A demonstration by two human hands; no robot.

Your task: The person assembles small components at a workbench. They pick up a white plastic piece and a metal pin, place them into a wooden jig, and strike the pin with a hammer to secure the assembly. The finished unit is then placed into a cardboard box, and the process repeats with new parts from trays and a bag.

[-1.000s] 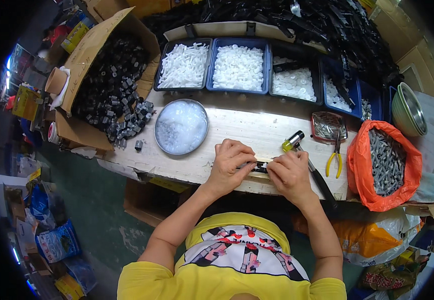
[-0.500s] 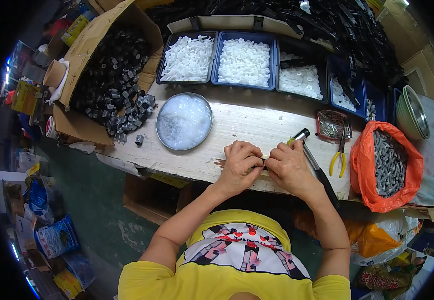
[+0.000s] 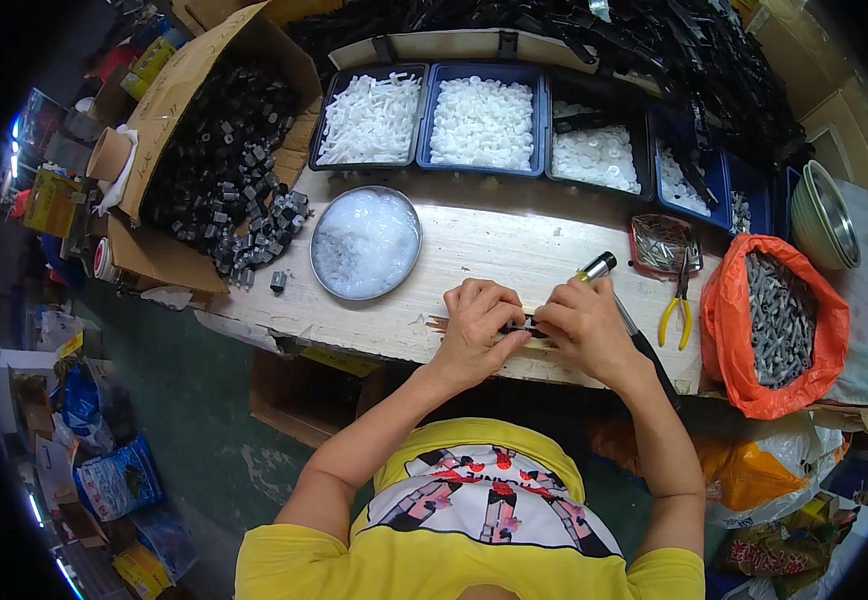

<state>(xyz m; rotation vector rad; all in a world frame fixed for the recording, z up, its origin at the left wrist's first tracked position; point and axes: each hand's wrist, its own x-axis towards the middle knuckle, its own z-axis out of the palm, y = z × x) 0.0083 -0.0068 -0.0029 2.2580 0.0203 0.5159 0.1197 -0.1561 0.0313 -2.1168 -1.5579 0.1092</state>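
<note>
My left hand (image 3: 478, 325) and my right hand (image 3: 586, 327) meet over the near edge of the worktop, fingers pinched on a small dark part (image 3: 527, 325) with a lighter piece showing between the fingertips. Most of this part is hidden by the fingers, so its kind cannot be told. Just right of my right hand lies a hammer (image 3: 599, 266) with a silvery head and a black handle, partly covered by that hand. Yellow-handled pliers (image 3: 676, 312) rest farther right. A round metal dish (image 3: 367, 243) of whitish, gel-like stuff stands to the left, beyond my left hand.
Along the back stand bins of white plastic parts (image 3: 482, 122). A cardboard box (image 3: 159, 120) spills black-and-grey blocks (image 3: 272, 225) at left. At right are a small red tray of metal pins (image 3: 662, 243), an orange bag (image 3: 724, 330) of grey metal parts and stacked bowls (image 3: 822, 220).
My fingers have shifted slightly apart, so more of the small part shows between them. The view has moved a little; the dish and tools lie as before.
</note>
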